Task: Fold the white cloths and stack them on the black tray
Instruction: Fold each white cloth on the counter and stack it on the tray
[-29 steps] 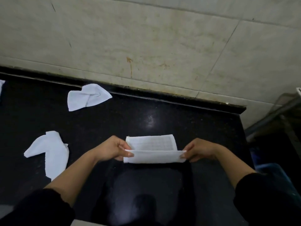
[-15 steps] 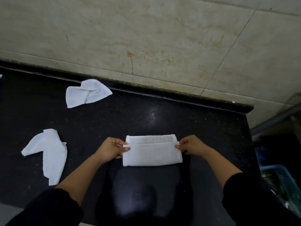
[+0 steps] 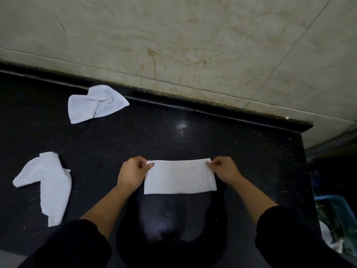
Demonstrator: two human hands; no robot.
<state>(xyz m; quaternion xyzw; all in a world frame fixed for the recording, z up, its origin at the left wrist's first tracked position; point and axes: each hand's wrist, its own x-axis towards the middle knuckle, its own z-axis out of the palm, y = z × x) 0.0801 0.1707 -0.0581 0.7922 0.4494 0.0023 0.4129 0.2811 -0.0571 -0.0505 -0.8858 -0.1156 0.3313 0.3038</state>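
Observation:
A white cloth [image 3: 180,176] lies folded in half as a flat rectangle on the black counter [image 3: 173,132] in front of me. My left hand [image 3: 132,172] pinches its far left corner and my right hand [image 3: 222,169] pinches its far right corner. Two more white cloths lie crumpled: one cloth [image 3: 96,103] at the back left near the wall, another cloth [image 3: 46,182] at the left front. A dark, glossy rounded shape [image 3: 172,219] lies under the folded cloth's near edge; I cannot tell whether it is the black tray.
A stained tiled wall [image 3: 193,45] rises behind the counter. The counter's right edge [image 3: 303,171] drops off to a blue basket [image 3: 336,213] with clutter below. My dark sleeves fill the bottom of the view.
Both hands carried the cloth's near edge up and over to the far edge, so the cloth went from partly folded to folded in half. The view also shifted slightly.

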